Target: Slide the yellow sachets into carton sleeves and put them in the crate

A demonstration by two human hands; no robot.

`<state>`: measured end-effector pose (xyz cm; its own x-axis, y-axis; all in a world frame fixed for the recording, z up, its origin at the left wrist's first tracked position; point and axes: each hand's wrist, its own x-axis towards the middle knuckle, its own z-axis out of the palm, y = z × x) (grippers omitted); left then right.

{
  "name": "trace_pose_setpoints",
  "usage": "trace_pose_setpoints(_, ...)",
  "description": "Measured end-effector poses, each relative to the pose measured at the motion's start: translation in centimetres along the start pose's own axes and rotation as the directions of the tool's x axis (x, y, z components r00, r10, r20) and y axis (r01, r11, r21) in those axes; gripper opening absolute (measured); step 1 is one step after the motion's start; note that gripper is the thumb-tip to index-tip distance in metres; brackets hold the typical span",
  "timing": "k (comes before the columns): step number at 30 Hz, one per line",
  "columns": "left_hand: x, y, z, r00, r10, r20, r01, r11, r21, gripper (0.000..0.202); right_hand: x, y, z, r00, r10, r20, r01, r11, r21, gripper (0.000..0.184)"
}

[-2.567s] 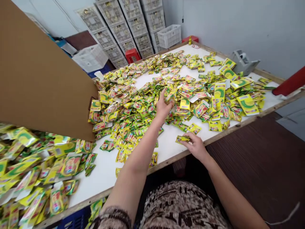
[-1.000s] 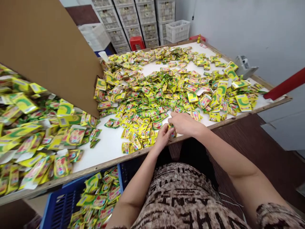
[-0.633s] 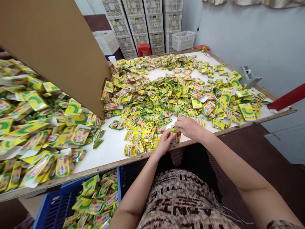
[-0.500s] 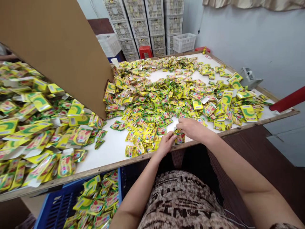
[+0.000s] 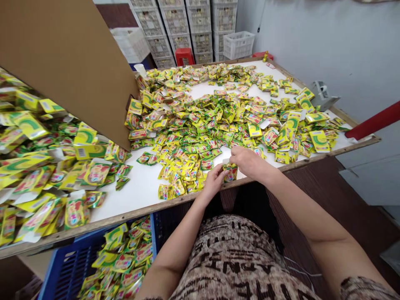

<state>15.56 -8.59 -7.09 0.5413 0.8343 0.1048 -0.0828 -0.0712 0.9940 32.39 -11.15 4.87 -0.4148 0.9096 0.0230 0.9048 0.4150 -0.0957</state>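
Note:
At the near edge of the table, my left hand (image 5: 215,179) is closed on the side of a small yellow-and-green box (image 5: 230,173) with a red picture on its face. A pale flap shows at the box's upper end. My right hand (image 5: 248,162) sits at that upper end with fingers curled in a pinch; whatever is between them is hidden. Small yellow-green packets (image 5: 178,171) lie heaped just left of and beyond my hands. Flat yellow boxes (image 5: 319,141), some with white flaps out, lie among the packets on the right.
A tall cardboard sheet (image 5: 78,62) stands on the table (image 5: 125,204) at left, with more boxes (image 5: 76,210) beside it. Below the edge is a blue crate (image 5: 67,262) of filled packs. White crates (image 5: 198,31) are stacked behind. A red pole (image 5: 375,121) stands right.
The view has tilted and shifted slightly, so the table sits higher and further left. My left hand still holds the small box, and my right fingers remain pinched at its upper end.

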Motion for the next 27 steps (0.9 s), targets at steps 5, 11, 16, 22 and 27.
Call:
trace_pose_setpoints(5, -0.1, -0.4, 0.2, 1.000, 0.027, 0.003, -0.028, 0.994, 0.102, 0.036, 1.4, -1.7, -0.8, 0.988, -0.073, 0.135, 0.080, 0.996, -0.042, 0.015)
trace_pose_setpoints(11, -0.1, -0.3, 0.2, 1.000, 0.016, 0.025, -0.018, 0.997, 0.076, 0.036, 1.1, 0.7, 0.2, 1.000, -0.030, 0.006, 0.028, 0.986, 0.166, 0.017)
trace_pose_setpoints(16, -0.2, 0.5, 0.3, 0.999, -0.017, 0.050, 0.012, 0.994, 0.107, 0.038, 0.2, 1.1, 2.4, 0.990, 0.038, -0.139, -0.010, 0.980, 0.201, 0.019)
trace_pose_setpoints(22, -0.2, 0.5, 0.2, 0.997, 0.005, 0.071, -0.017, 0.986, 0.168, 0.034, -0.3, 0.3, 2.6, 0.999, 0.010, -0.038, 0.003, 0.947, 0.320, 0.020)
trace_pose_setpoints(27, 0.0, 1.2, 0.0, 0.994, 0.019, 0.103, -0.032, 0.991, 0.128, 0.040, -2.1, 0.0, 3.6, 0.980, 0.139, -0.142, -0.038, 0.831, 0.554, 0.024)
